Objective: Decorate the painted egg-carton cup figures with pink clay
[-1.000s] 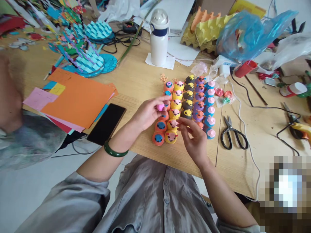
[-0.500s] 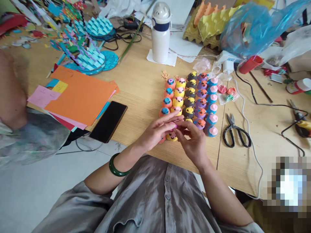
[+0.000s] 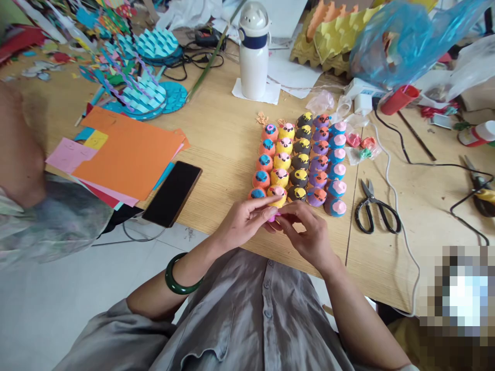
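Note:
Between my fingertips is a small magenta lump (image 3: 273,217) that looks like soft modelling clay. My left hand (image 3: 243,219) pinches it from the left with thumb and fingers. From the other side, the closed fingers of my right hand (image 3: 309,234) press on it too. Both hands are at the near edge of several rows of painted egg-cup figures. These include orange ones with blue tops (image 3: 261,179), yellow ones with pink tops (image 3: 279,178), black (image 3: 299,178), purple (image 3: 317,179) and blue ones with pink tops (image 3: 339,188). My fingers partly cover the nearest figures.
Black-handled scissors (image 3: 377,208) lie to the right, beside a white cable (image 3: 402,232). A phone (image 3: 172,194) and coloured paper sheets (image 3: 127,154) are on the left. Behind stand a white bottle (image 3: 254,62) and egg cartons (image 3: 342,38). Another person's arm (image 3: 19,149) is at far left.
Both my hands have moved down towards the table's near edge, uncovering more of the figures. The magenta lump shows more plainly between my fingers.

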### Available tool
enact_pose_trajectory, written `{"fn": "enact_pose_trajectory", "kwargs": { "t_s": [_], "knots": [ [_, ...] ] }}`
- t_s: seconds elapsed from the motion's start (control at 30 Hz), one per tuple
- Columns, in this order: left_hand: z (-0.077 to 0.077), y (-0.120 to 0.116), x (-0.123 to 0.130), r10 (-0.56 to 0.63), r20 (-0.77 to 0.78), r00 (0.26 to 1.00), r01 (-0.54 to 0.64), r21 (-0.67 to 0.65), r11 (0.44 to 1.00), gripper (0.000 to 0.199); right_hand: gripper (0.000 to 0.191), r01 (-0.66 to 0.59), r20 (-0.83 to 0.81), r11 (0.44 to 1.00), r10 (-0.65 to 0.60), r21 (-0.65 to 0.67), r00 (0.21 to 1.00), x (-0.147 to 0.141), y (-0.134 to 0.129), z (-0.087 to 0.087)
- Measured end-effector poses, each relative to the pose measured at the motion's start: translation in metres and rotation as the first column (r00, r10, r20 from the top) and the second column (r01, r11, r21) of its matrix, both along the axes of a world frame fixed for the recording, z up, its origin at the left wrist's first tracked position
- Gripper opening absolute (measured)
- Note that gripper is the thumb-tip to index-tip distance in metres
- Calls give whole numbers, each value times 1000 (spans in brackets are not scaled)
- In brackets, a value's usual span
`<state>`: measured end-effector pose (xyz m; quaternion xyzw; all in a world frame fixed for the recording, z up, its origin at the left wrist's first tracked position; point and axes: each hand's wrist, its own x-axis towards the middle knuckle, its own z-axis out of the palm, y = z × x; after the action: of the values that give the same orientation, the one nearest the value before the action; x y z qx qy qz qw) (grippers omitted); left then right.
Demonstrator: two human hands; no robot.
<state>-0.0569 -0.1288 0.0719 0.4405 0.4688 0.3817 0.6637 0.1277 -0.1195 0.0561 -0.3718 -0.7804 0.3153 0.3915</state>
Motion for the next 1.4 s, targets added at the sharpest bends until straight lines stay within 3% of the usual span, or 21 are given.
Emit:
{"fn": "enact_pose_trajectory", "kwargs": {
  "t_s": [0.2, 0.3, 0.4, 0.57, 0.63, 0.7, 0.77, 0.83, 0.97, 1.07, 1.17, 1.3, 1.4],
  "knots": [
    [-3, -2, -1, 37, 90, 995, -33, -43, 999, 30, 7, 47, 122, 978, -72, 201, 990, 3, -1, -5],
    [-6, -1, -2, 22, 121, 992, -17, -43, 999, 26, 21, 27, 94, 981, -46, 193, 994, 2, 0, -7],
    [-10, -1, -3, -21, 149, 989, 31, -70, 997, 31, 30, -73, 69, 983, 62, 167, 996, 2, 2, -4],
    [-10, -1, -3, -15, 207, 978, 42, -127, 991, 39, 23, -123, 69, 979, 113, 164, 991, 3, 3, -2],
    [-8, -1, -2, -27, 188, 982, 48, -107, 993, 40, 14, -54, 64, 991, 47, 124, 997, 2, 2, -3],
    [-6, -1, -1, -19, 165, 986, 33, -83, 996, 42, 6, 17, 16, 1000, -17, -1, 1000, -1, 1, -4],
    [-6, -1, -1, 4, 146, 989, 3, -48, 999, 42, 7, 49, -67, 986, -60, -158, 996, -4, 1, -4],
    [-7, -1, -1, 10, 128, 992, -9, -10, 1000, 39, 16, 48, -118, 975, -75, -219, 990, -6, 0, -3],
    [-9, -1, -3, -38, 72, 997, 37, 3, 999, 34, 13, 18, -86, 992, -29, -122, 996, -6, 0, 0],
    [-10, -1, -4, -57, 94, 994, 57, 8, 998, 36, 6, 49, -57, 992, -56, -119, 997, -4, 0, -1],
    [-9, 0, -3, -33, 118, 992, 33, 6, 999, 34, 12, 77, -4, 996, -78, -41, 997, -3, 0, -6],
    [-9, -1, -1, -30, -3, 1000, 30, 70, 997, 28, 17, 40, 65, 996, -45, 75, 997, -2, 1, -11],
    [-9, -3, -3, -30, -184, 983, 59, 154, 986, 25, 8, 28, -6, 997, -28, -65, 1000, -2, 0, -6]
  ]
}}
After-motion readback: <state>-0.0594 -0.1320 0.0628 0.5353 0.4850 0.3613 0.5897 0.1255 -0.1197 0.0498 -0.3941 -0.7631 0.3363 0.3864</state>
